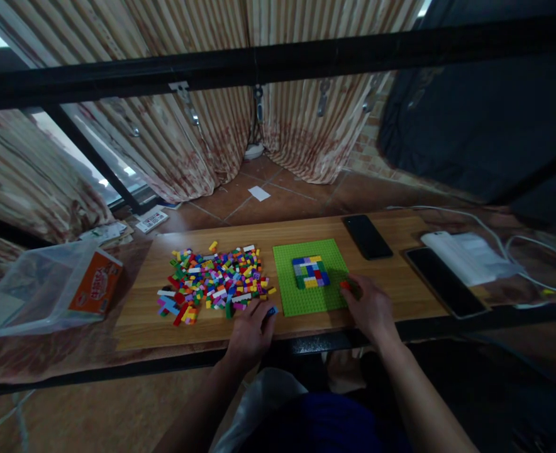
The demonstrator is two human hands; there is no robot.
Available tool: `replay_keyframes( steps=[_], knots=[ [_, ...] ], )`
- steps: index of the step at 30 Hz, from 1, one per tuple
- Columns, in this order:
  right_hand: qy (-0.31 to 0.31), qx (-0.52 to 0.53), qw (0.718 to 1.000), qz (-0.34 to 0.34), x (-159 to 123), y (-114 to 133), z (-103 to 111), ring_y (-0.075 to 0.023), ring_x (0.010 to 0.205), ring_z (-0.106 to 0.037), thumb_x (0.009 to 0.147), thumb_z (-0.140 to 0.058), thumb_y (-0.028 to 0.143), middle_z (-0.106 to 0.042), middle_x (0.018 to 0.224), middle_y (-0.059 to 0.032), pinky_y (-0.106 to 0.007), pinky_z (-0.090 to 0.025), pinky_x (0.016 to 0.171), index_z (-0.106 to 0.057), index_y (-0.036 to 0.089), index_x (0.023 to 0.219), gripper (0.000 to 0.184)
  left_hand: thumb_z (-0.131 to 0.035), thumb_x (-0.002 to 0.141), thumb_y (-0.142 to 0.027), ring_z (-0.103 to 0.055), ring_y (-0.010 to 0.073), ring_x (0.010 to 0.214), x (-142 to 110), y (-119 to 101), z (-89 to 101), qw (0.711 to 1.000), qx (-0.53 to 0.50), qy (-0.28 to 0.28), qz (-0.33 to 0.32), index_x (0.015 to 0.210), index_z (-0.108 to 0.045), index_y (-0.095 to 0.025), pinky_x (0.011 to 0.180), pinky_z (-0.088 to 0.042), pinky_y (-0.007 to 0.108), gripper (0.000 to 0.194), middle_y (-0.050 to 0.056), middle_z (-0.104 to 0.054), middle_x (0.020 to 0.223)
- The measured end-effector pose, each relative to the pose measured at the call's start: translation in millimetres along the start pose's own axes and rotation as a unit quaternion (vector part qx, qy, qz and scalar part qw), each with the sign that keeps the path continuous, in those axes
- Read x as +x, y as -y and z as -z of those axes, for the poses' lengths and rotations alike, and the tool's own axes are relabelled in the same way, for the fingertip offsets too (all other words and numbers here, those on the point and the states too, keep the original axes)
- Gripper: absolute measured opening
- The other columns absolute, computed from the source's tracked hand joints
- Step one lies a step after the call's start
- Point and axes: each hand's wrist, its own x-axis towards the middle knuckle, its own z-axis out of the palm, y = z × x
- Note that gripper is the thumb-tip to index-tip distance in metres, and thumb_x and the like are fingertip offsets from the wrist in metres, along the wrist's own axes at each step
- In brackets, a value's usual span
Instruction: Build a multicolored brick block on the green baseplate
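Pinched in my left hand (251,330) is a blue brick (272,311), at the front edge of a heap of mixed toy bricks (221,277). My right hand (368,306) grips an orange-red brick (344,285) between thumb and fingertips, over the right edge of a green baseplate (290,302). A low block of bricks (311,272) in blue, white, yellow, green, red and purple sits on the middle of that plate. Both hands are apart from this block.
A wooden board (165,340) carries the bricks and plate. A black phone (367,236) lies right of the plate, with another dark phone (443,281) and a white pouch (469,258) farther right. A clear plastic bin (37,283) stands left. White cables (495,239) trail at right.
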Motion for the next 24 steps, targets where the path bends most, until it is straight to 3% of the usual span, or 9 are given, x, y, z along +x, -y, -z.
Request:
replay_keyframes(
  steps=[6, 11, 17, 24],
  knots=[
    [0.006, 0.009, 1.0, 0.008, -1.6, -3.1, 7.2, -0.0278, 0.093, -0.06, 0.087, -0.048, 0.046, -0.067, 0.092, -0.0122, -0.045, -0.048, 0.086, -0.069, 0.02, 0.09, 0.034, -0.05, 0.09, -0.02, -0.063, 0.0179, 0.092, -2.0, 6.4, -10.5, 0.999, 0.019, -0.037, -0.007, 0.109, -0.06, -0.02, 0.081, -0.053, 0.031, 0.021, 0.007, -0.065, 0.102],
    [-0.005, 0.082, 0.997, 0.005, 21.0, 24.4, 7.5, -0.0263, 0.092, -0.06, 0.085, -0.055, 0.048, -0.066, 0.095, -0.0112, -0.042, -0.047, 0.084, -0.069, 0.02, 0.092, 0.033, -0.05, 0.09, -0.019, -0.063, 0.0184, 0.095, -1.5, 6.9, -13.0, 0.998, 0.017, -0.054, -0.029, 0.109, -0.059, -0.02, 0.084, -0.053, 0.031, 0.021, 0.008, -0.066, 0.101],
    [0.008, 0.088, 0.995, 0.05, 45.6, 74.1, -31.1, -0.026, 0.094, -0.059, 0.085, -0.056, 0.045, -0.067, 0.092, -0.0112, -0.041, -0.043, 0.087, -0.07, 0.019, 0.085, 0.029, -0.049, 0.091, -0.021, -0.062, 0.0196, 0.099, -5.0, 8.9, -15.4, 0.999, 0.017, -0.045, -0.017, 0.112, -0.058, -0.02, 0.084, -0.054, 0.033, 0.023, 0.008, -0.065, 0.106],
    [-0.036, 0.015, 0.998, 0.044, 40.1, 89.3, -60.1, -0.0284, 0.092, -0.055, 0.084, -0.057, 0.045, -0.067, 0.09, -0.011, -0.047, -0.038, 0.086, -0.069, 0.021, 0.076, 0.028, -0.05, 0.09, -0.02, -0.062, 0.0201, 0.095, -7.1, 8.4, -17.0, 0.999, 0.026, -0.027, 0.003, 0.112, -0.057, -0.022, 0.08, -0.054, 0.033, 0.024, 0.007, -0.063, 0.104]
  ],
)
